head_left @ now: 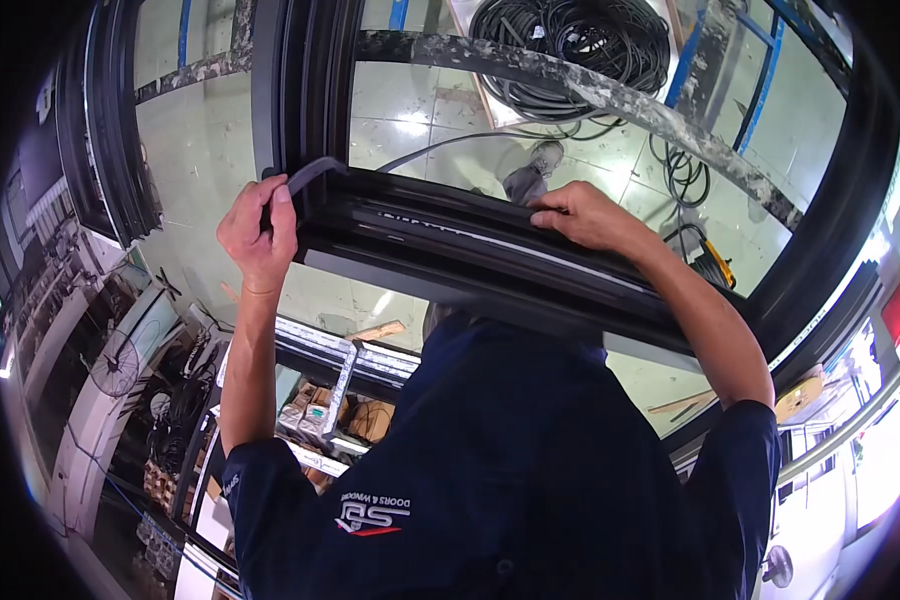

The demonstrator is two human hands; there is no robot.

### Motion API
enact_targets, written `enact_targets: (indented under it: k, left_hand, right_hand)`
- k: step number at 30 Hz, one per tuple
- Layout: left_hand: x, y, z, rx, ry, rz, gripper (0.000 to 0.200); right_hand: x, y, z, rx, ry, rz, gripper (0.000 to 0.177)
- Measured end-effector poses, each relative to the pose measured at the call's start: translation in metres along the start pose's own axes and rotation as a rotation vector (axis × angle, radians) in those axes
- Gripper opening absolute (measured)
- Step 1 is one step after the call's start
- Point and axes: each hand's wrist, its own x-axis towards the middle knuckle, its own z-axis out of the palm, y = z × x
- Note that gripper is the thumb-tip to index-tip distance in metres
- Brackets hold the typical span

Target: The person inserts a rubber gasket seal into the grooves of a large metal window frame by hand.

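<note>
A black window or door frame (450, 262) with grooved channels crosses the view in front of my body. My left hand (260, 225) is closed, thumb against fingers, on the end of a black rubber strip (315, 172) at the frame's left corner. From there the strip bends over toward the channel. Farther right, my right hand (573, 214) pinches at the top edge of the same frame member, its fingertips on the dark strip along that edge. Exactly where the strip lies under those fingertips is hard to make out.
Coiled black strips (570, 50) lie in a box beyond the frame. A paint-spotted bar (570, 85) and blue supports stand there too. A shoe (532, 175) shows on the tiled floor. Shelves with boxes (315, 410) are at lower left, a yellow-handled tool (717, 262) at right.
</note>
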Motion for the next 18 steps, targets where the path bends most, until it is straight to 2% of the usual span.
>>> enact_targets:
  k: [5, 11, 14, 17, 18]
  left_hand:
    - [-0.001, -0.001, -0.002, 0.023, -0.033, -0.039, 0.009]
    - [0.001, 0.001, -0.002, 0.023, -0.035, -0.039, 0.009]
    - [0.001, -0.001, -0.001, 0.006, -0.017, -0.023, 0.008]
    - [0.001, -0.002, -0.001, 0.009, -0.018, -0.018, 0.008]
    - [0.001, -0.003, -0.001, -0.006, -0.012, -0.022, 0.007]
  right_hand:
    - [0.026, -0.004, 0.013, 0.071, 0.012, -0.039, 0.033]
    - [0.025, -0.025, 0.029, -0.214, 0.204, -0.029, 0.027]
    - [0.030, -0.037, 0.017, -0.231, 0.092, 0.028, 0.029]
    - [0.051, -0.033, 0.030, -0.137, 0.148, -0.126, 0.029]
    - [0.054, -0.048, 0.026, -0.123, 0.102, -0.124, 0.029]
